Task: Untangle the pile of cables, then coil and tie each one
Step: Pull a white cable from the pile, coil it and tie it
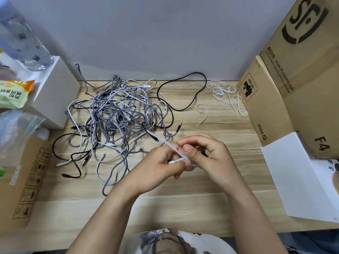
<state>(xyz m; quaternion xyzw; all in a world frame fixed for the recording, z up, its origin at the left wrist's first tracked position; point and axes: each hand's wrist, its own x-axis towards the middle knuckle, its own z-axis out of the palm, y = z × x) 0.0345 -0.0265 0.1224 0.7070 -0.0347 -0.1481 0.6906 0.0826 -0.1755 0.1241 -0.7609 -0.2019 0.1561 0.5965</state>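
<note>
A tangled pile of cables (117, 114), grey braided, white and black, covers the left middle of the wooden table (229, 136). In front of it my left hand (161, 165) and my right hand (207, 154) meet around a small coiled cable bundle (192, 166), mostly hidden by the fingers. A white zip tie (165, 142) runs from the bundle up and left toward the pile; my right thumb presses on it near the bundle. My left fingers pinch the bundle's white end. Several loose white zip ties (225, 94) lie at the back right.
A white box (55, 94) with a clear bottle (23, 39) on top stands at the left, beside snack bags and a cardboard box (23, 180). Large cardboard boxes (286, 92) and a white box (297, 173) line the right. A grey wall backs the table.
</note>
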